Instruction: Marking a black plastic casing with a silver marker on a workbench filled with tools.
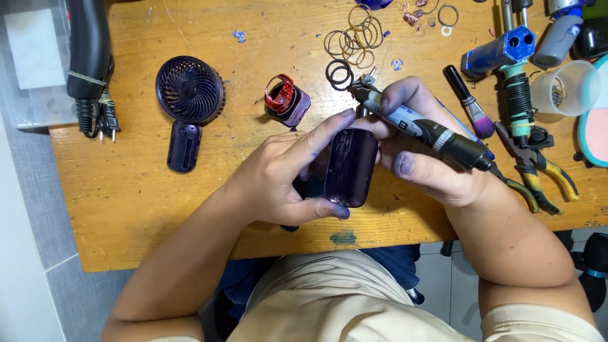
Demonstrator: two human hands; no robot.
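Left hand (pixel 278 177) clamped around a dark purple case (pixel 350 166) at frame centre, thumb on its lower edge, forefinger along the top. Right hand (pixel 415 149) closed on a rotary tool (pixel 421 126), pen-style, tip at the case's upper edge. Case was a rounded oblong shell — glossy, scuffed with fine streaks. Judged light and rigid, hard plastic, probably slippery on the polished face; best held by the edges, as the left hand did. Fingertips of both hands were stained purple. Left of centre on the wooden bench (pixel 126 190) lay a small fan (pixel 189 88) and its handle (pixel 184 146). Rings (pixel 353 38) at top centre, pliers (pixel 538 171) at right — a red band (pixel 280 94) above the hands.
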